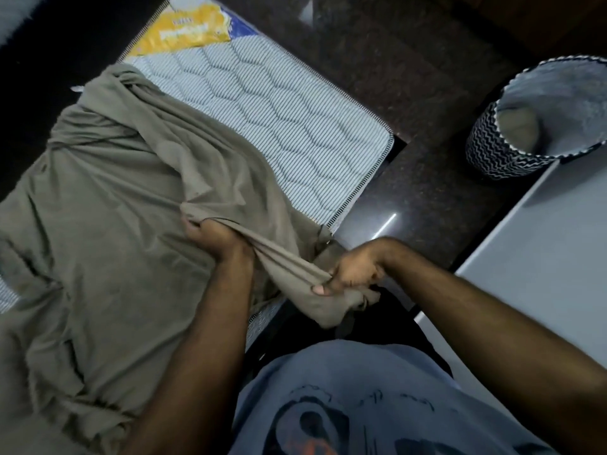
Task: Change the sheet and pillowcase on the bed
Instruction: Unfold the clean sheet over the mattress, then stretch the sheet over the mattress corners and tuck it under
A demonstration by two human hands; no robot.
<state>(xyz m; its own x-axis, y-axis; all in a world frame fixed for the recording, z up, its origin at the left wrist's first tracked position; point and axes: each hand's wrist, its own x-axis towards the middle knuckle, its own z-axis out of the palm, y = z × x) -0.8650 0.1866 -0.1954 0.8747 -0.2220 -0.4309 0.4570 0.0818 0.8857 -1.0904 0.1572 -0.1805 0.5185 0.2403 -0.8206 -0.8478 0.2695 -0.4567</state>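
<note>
Left grip (210,233) clenched in olive sheet (98,205), right grip (353,274) pinching its bunched edge, forearms converging

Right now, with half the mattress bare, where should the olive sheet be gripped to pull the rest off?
Probably keep the grips already there: the left hand and right hand each bunch the olive sheet along its loose edge at the near side of the mattress. The rest lies slack and heaped on the left, so pull toward yourself.
</note>
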